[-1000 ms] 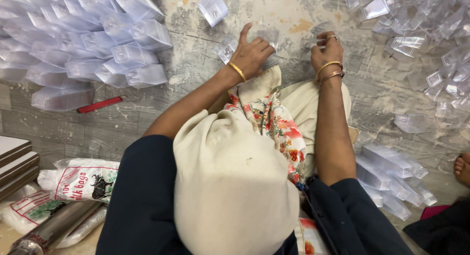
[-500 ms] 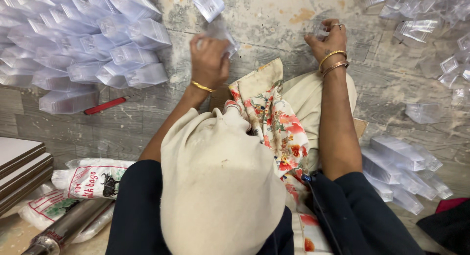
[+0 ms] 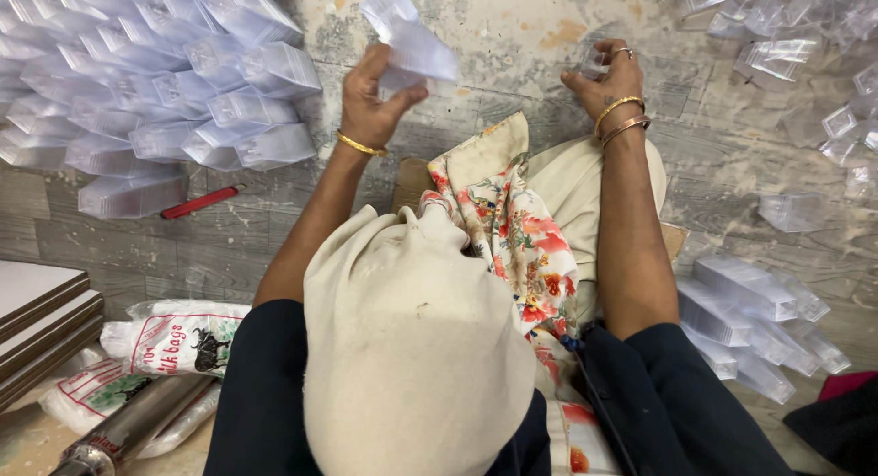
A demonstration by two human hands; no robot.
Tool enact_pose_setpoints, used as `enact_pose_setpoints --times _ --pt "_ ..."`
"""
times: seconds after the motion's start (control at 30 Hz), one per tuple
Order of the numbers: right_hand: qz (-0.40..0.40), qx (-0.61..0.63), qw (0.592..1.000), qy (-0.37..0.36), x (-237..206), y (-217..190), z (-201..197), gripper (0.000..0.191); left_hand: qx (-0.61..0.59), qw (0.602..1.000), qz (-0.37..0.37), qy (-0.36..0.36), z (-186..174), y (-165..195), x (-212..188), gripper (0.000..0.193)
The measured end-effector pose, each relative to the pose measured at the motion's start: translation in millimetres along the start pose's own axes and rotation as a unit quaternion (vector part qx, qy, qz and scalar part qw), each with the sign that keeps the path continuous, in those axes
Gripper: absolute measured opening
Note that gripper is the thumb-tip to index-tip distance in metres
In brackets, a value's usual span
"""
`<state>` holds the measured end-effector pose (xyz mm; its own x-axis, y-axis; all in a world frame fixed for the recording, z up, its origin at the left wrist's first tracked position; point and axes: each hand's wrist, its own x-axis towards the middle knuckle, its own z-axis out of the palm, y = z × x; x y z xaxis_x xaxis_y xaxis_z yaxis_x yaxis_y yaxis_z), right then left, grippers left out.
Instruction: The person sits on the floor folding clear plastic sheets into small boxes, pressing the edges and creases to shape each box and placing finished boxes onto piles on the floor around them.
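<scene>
Clear plastic box (image 3: 409,39) is up in my left hand (image 3: 373,99), lifted off the floor, thumb and fingers pinched shut on its lower end, the box tilting up and to the right. Over on the other side, my right hand (image 3: 611,74) is down near the floor (image 3: 521,37), grip curled closed around a small clear plastic piece (image 3: 593,63); how much of it I've got, I can't tell. Gold bangles (image 3: 620,115) on that wrist. To my left, a big stack of clear boxes (image 3: 155,83) lies in rows, a red marker (image 3: 201,202) just beside its lower edge. More boxes (image 3: 750,316) sit by my right knee, loose ones (image 3: 805,46) scattered farther out.
</scene>
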<state>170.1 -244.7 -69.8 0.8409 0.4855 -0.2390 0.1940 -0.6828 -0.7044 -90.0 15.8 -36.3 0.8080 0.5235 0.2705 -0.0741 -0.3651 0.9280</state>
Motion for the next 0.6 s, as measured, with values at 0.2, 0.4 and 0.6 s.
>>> enact_pose_setpoints --times 0.2,0.4,0.6 --pt "-0.024 -0.001 1.000 0.013 2.9 9.1 4.8 0.070 0.297 0.936 0.180 0.049 -28.5 8.3 47.3 0.032" --pt "-0.069 -0.043 0.996 0.028 -1.4 7.9 2.7 0.067 0.010 0.994 0.095 0.045 -20.8 15.9 46.9 0.036" --pt "-0.223 0.292 0.918 -0.146 -34.9 -28.0 5.9 0.084 -0.142 0.987 0.019 -0.077 34.4 21.7 19.5 0.033"
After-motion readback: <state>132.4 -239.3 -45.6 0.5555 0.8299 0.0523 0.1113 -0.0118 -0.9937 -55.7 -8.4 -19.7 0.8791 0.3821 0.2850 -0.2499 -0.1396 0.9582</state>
